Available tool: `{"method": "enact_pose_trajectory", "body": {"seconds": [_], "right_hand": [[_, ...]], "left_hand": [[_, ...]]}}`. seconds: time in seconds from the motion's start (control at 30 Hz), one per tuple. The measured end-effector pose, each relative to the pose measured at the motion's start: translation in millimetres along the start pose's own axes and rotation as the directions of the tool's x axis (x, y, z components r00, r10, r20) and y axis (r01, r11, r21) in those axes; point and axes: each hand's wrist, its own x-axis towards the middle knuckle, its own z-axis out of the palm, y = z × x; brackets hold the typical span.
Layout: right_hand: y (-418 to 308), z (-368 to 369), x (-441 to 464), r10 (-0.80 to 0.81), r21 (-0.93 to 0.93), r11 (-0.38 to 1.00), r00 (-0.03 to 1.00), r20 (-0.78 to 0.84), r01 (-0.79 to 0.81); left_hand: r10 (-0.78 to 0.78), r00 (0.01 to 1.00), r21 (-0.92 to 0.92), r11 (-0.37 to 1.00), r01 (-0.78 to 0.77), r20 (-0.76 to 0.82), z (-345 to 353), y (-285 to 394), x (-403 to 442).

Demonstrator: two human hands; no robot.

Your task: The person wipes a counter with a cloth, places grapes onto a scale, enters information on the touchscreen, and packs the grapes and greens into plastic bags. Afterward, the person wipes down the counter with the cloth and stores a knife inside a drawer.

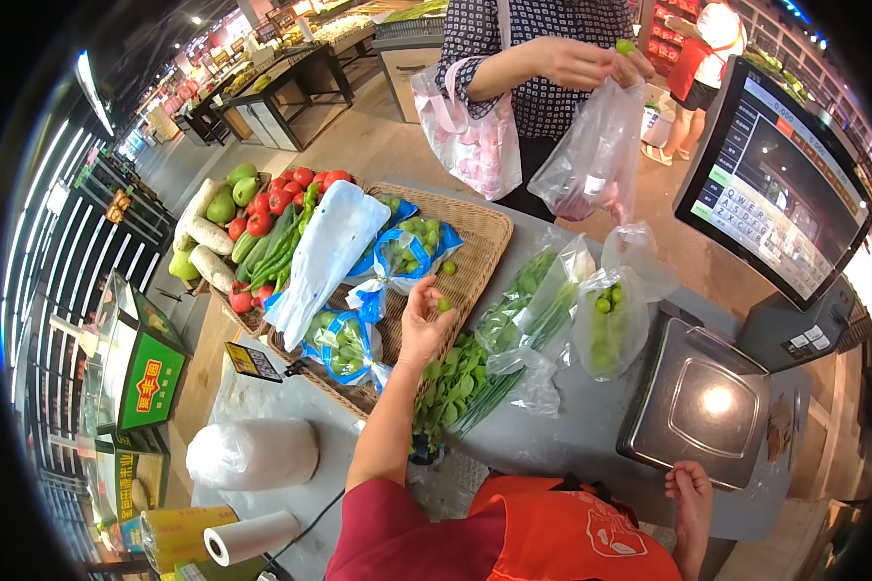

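Observation:
My left hand (424, 321) is over the right part of a wicker basket (484, 232), its fingers closed on a small green fruit (444, 304). Another such fruit (449, 267) lies in the basket just beyond. Blue-and-clear bags of green fruit (407, 254) are left of the hand. My right hand (688, 481) hangs at the near edge of a metal scale (700, 402), fingers curled; whether it holds anything is hidden. Between the hands lie bagged green vegetables (525, 300) and a clear bag of green produce (606, 324).
Across the counter (581, 426) a person (543, 73) holds plastic bags and a green fruit. A touchscreen (780, 179) stands at the right. Tomatoes, cucumbers and peppers (281, 232) fill the left side. Plastic bag rolls (252, 453) are at the lower left.

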Motion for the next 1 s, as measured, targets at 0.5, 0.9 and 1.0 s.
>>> {"method": "enact_pose_trajectory", "body": {"seconds": [0.5,0.9,1.0], "right_hand": [[-8,5,17,-0.002,-0.141,0.989,0.954,0.298,0.046],[13,23,45,0.284,-0.39,0.916,0.536,0.795,0.092],[10,43,36,0.314,-0.424,0.886,0.433,0.845,0.186]], "left_hand": [[-0.008,0.984,0.147,0.988,0.034,-0.175,30,38,-103],[-0.228,0.388,0.187,0.596,0.781,-0.893,89,-61,-535],[-0.204,0.057,-0.037,0.425,0.904,-0.977,108,-40,-662]]}}
